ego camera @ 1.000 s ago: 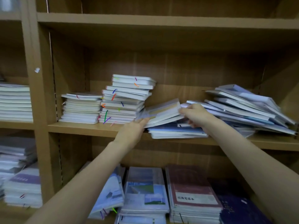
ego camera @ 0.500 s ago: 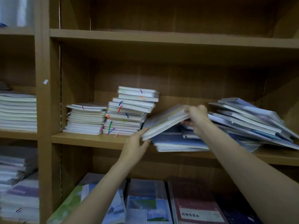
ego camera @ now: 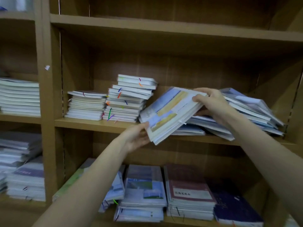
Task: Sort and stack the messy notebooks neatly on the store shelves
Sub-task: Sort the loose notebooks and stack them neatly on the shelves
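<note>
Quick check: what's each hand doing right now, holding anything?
Left hand: grips the lower corner of the bundle of notebooks.
Right hand: grips the same bundle's upper edge.

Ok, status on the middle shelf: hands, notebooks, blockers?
Left hand and right hand grip tilted notebook bundle. Slumped pile behind right hand. Ribbon-marked stack close left.

Both hands hold a tilted bundle of notebooks (ego camera: 170, 112) above the middle shelf (ego camera: 91, 124): the left hand (ego camera: 136, 138) grips its lower corner, the right hand (ego camera: 211, 99) its upper edge. Right of the bundle slumps a messy pile (ego camera: 249, 112); left of it stand two stacks (ego camera: 127, 99).
</note>
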Tool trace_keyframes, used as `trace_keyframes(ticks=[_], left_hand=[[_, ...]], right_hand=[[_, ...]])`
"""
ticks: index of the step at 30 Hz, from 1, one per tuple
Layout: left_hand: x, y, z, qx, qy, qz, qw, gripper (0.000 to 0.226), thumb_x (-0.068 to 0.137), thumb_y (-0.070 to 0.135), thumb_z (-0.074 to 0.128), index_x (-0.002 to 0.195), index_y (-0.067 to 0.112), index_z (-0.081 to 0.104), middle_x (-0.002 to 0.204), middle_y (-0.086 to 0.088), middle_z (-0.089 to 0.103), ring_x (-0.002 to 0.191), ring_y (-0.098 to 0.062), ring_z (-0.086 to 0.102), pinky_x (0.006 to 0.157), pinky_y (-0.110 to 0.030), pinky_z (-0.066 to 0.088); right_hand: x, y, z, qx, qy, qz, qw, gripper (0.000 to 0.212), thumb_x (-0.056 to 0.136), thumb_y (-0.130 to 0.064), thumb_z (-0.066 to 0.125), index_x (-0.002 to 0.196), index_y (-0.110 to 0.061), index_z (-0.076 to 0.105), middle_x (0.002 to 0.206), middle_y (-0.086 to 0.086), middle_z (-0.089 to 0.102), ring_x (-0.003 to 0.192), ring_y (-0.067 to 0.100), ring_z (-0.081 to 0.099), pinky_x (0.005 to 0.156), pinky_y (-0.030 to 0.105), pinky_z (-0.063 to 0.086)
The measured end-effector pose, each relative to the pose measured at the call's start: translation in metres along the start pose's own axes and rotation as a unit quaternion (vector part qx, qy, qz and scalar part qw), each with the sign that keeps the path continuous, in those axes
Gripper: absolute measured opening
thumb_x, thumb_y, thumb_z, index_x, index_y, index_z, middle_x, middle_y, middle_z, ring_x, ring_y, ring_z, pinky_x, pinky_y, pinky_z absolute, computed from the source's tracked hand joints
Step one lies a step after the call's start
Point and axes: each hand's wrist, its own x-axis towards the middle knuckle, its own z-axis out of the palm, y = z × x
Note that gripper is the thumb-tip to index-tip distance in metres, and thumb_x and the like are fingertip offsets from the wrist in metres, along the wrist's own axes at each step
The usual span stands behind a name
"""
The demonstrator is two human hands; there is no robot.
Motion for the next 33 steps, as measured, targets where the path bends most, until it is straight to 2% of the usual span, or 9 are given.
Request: trace_keyframes(ticks=[7, 10, 14, 20, 23, 26, 28, 31, 33], left_hand=[[-0.008, -0.033, -0.022, 0.048, -0.064, 0.145, 0.986, 0.040, 0.091, 0.000, 0.050, 0.128, 0.015, 0.052, 0.109, -0.004, 0.069, 0.086, -0.017, 0.069, 0.070, -0.030, 0.057], [-0.025, -0.055, -0.036, 0.056, -0.066, 0.215, 0.973, 0.053, 0.091, -0.002, 0.050, 0.137, 0.024, 0.044, 0.124, 0.000, 0.063, 0.103, -0.015, 0.063, 0.075, -0.028, 0.054], [-0.042, -0.093, -0.068, 0.182, -0.067, 0.258, 0.946, 0.060, 0.089, 0.004, 0.058, 0.140, 0.026, 0.036, 0.125, -0.003, 0.058, 0.108, -0.017, 0.060, 0.080, -0.025, 0.052], [-0.047, -0.174, -0.123, 0.383, -0.018, 0.151, 0.911, 0.068, 0.090, 0.005, 0.058, 0.137, 0.033, 0.017, 0.130, 0.000, 0.046, 0.102, -0.009, 0.056, 0.075, -0.014, 0.049], [-0.050, -0.215, -0.139, 0.397, -0.045, 0.089, 0.912, 0.081, 0.076, 0.030, 0.064, 0.138, 0.026, 0.011, 0.132, 0.008, 0.043, 0.102, 0.018, 0.051, 0.081, -0.009, 0.046], [-0.039, -0.240, -0.141, 0.409, -0.056, 0.046, 0.909, 0.081, 0.076, 0.025, 0.063, 0.144, 0.013, 0.020, 0.130, 0.011, 0.043, 0.095, 0.028, 0.046, 0.081, -0.004, 0.040], [-0.028, -0.244, -0.137, 0.397, -0.058, 0.024, 0.915, 0.075, 0.084, 0.007, 0.066, 0.143, 0.014, 0.022, 0.124, 0.002, 0.050, 0.091, 0.021, 0.051, 0.078, -0.005, 0.042], [-0.009, -0.234, -0.125, 0.397, -0.039, 0.016, 0.917, 0.070, 0.087, -0.006, 0.058, 0.144, 0.012, 0.022, 0.116, -0.005, 0.050, 0.095, -0.003, 0.051, 0.072, -0.007, 0.044], [0.009, -0.221, -0.120, 0.406, -0.015, 0.030, 0.913, 0.069, 0.088, -0.005, 0.056, 0.146, 0.011, 0.023, 0.119, -0.005, 0.051, 0.098, -0.012, 0.051, 0.074, -0.013, 0.045]], right_hand=[[-0.037, -0.001, -0.034, -0.101, -0.179, 0.183, 0.961, 0.034, 0.090, -0.032, 0.060, 0.115, -0.011, 0.055, 0.092, 0.021, 0.070, 0.066, 0.026, 0.071, 0.053, 0.030, 0.057], [-0.068, 0.060, -0.018, -0.133, -0.194, 0.180, 0.955, 0.031, 0.086, -0.014, 0.066, 0.115, -0.018, 0.057, 0.099, 0.010, 0.072, 0.084, 0.030, 0.070, 0.069, 0.040, 0.059], [-0.105, 0.126, 0.013, -0.085, -0.180, 0.190, 0.961, 0.039, 0.081, 0.002, 0.069, 0.108, -0.022, 0.053, 0.098, 0.004, 0.068, 0.084, 0.019, 0.068, 0.064, 0.032, 0.059], [-0.153, 0.225, 0.044, -0.147, -0.237, 0.157, 0.947, 0.037, 0.082, -0.004, 0.069, 0.112, -0.018, 0.050, 0.111, 0.005, 0.063, 0.098, 0.010, 0.063, 0.078, 0.024, 0.055], [-0.172, 0.260, 0.041, -0.120, -0.300, 0.190, 0.927, 0.040, 0.083, 0.000, 0.066, 0.114, -0.016, 0.046, 0.121, 0.011, 0.062, 0.084, -0.011, 0.063, 0.075, 0.014, 0.050], [-0.180, 0.276, 0.036, -0.092, -0.317, 0.211, 0.920, 0.071, 0.064, -0.049, 0.081, 0.116, -0.015, 0.047, 0.101, -0.012, 0.070, 0.082, -0.007, 0.065, 0.073, 0.020, 0.051], [-0.173, 0.290, 0.030, -0.069, -0.311, 0.230, 0.919, 0.098, 0.041, -0.071, 0.081, 0.115, -0.015, 0.049, 0.103, -0.002, 0.071, 0.090, 0.011, 0.068, 0.082, 0.042, 0.054], [-0.154, 0.298, 0.026, -0.058, -0.299, 0.261, 0.916, 0.095, 0.045, -0.059, 0.086, 0.119, -0.011, 0.050, 0.106, 0.004, 0.071, 0.095, 0.022, 0.069, 0.084, 0.048, 0.054], [-0.136, 0.288, 0.035, -0.046, -0.272, 0.271, 0.922, 0.058, 0.075, -0.022, 0.078, 0.121, -0.008, 0.047, 0.105, 0.008, 0.069, 0.090, 0.023, 0.068, 0.080, 0.046, 0.055]])
